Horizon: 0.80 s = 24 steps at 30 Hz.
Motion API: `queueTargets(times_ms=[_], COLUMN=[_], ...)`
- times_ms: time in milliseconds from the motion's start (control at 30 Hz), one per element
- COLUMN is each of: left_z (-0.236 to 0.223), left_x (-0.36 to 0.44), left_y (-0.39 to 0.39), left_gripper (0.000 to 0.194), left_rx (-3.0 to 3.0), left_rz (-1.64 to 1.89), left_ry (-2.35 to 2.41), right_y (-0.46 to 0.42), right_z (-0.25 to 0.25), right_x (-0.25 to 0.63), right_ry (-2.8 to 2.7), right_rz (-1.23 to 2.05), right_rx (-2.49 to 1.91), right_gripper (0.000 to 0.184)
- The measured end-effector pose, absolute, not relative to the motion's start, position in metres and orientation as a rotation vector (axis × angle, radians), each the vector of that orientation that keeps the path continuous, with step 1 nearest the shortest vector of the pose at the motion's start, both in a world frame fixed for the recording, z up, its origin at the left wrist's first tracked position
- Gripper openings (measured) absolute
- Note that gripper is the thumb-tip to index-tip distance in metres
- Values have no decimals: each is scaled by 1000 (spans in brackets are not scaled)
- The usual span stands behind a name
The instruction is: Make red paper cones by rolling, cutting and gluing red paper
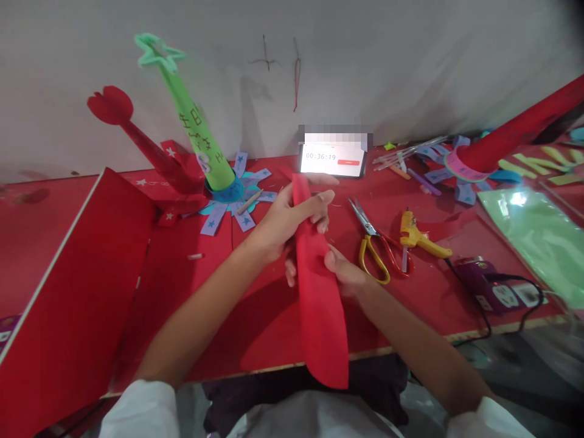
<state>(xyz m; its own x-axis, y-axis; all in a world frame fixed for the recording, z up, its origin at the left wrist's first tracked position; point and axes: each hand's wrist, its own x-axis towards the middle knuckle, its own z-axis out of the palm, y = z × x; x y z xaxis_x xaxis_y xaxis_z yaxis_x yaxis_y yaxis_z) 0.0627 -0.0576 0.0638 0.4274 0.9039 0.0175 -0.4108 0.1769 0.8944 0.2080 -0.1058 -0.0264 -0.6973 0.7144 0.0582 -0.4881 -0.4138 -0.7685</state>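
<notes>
Paper roll (322, 316) pinched by left hand (283, 222) and right hand (349, 272); uneven squeeze could crease it, slack fingers unroll it.

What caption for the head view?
Left hand and right hand hold a curled red sheet near scissors and a glue gun.

1. The single view, from the head, looks from above the near edge of the bench (264, 316), forward and down across it to the wall (392, 67).
2. It sits close: the left hand (292, 213), right hand (344, 267) and red paper (319, 298) are near mid-frame, within close range.
3. The forearms enter from the lower corners, with the white shirt (310, 417) along the bottom.
4. The framing is wide, taking in both sides of the bench.
</notes>
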Motion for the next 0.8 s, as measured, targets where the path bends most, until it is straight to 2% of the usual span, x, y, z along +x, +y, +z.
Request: queueTargets(times_ms=[133,267,400,433,533,633,800], left_z=[74,72,61,59,59,66,65], left_x=[59,63,71,72,71,64,50], left_y=[-56,-57,-58,-59,-59,-56,-43], left_gripper=[35,36,37,37,35,42,61], left_rx=[1031,1170,1285,1305,1305,1218,1005], left_rz=[1081,1162,1336,1351,1302,1204,1158], left_ry=[744,853,997,1022,990,805,591], right_y=[-99,-97,-108,-111,-117,-115,-105], right_z=[-26,-23,-18,-17,-14,-13,-13], right_x=[210,205,188,184,178,185,202], right_ry=[-1079,-1217,-1335,-1339,-1247,-1034,-858], right_rz=[1845,1680,1522,1507,1542,1770,2100], right_rx=[-703,-697,-817,-845,-857,-821,-361], right_gripper=[77,82,104,104,87,67,53])
